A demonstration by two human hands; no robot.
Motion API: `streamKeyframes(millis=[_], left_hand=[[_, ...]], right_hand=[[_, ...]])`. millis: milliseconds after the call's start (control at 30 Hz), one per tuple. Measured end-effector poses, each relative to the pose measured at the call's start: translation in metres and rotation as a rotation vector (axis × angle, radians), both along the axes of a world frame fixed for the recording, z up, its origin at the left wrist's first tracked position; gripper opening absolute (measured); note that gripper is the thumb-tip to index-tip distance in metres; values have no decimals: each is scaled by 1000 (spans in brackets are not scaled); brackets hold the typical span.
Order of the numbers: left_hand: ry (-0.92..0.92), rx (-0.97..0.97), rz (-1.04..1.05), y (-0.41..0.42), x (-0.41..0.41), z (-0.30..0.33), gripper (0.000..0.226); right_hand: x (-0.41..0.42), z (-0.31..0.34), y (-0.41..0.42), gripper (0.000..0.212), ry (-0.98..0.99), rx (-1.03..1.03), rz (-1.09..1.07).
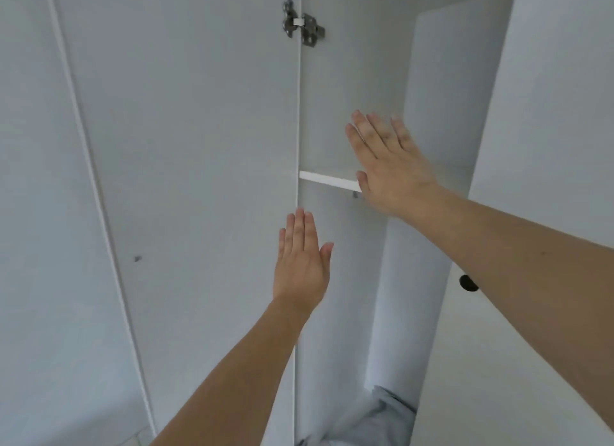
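Shelf [327, 181] is our target, a white board set across the cupboard at the height of our upper hand. Starting close in, a grey cloth [375, 419] lies bunched at the cupboard's foot, and a black knob [467, 283] peeks from behind the right forearm. Next up is our left hand [300, 273], flat, fingers straight and together, holding nothing. It lies right along the edge of the open door [182, 180], and we can't tell whether it touches. Further in, our right hand [388, 170] is spread wide and empty, thumb down at the shelf's front edge, fingers above the board. So the right is much the nearer hand, while the shelf lies up and ahead of the left. Its long axis runs side to side, from the hinge side out behind our right palm. Farthest off, the metal hinge [302, 23] sits high on the door's edge.
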State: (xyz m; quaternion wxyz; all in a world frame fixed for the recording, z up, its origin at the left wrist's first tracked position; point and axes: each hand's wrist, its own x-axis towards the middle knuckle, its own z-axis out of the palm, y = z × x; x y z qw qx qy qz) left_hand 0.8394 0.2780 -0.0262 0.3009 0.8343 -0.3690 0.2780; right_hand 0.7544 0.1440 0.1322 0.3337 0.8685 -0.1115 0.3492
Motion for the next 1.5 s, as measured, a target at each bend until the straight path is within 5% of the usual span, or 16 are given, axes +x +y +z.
streamKeyframes(millis=[233, 467, 667, 833, 1133, 1500], left_hand=[[65, 274, -579, -121, -32, -19, 60], [264, 151, -1083, -155, -37, -17, 42], [486, 22, -1203, -152, -45, -24, 26], [585, 113, -1214, -137, -42, -14, 28], [486, 144, -1313, -46, -64, -10, 31], [503, 282, -1684, 41, -171, 0, 28]], right_hand=[[-41, -5, -51, 63, 57, -140, -268], [-52, -3, -61, 58, 176, -263, -551], [-55, -12, -46, 53, 209, -245, -717], [-62, -15, -17, 52, 237, -265, -829], [-95, -18, 77, 50, 169, -347, -874], [-219, -24, 211, 45, 49, -330, -940]])
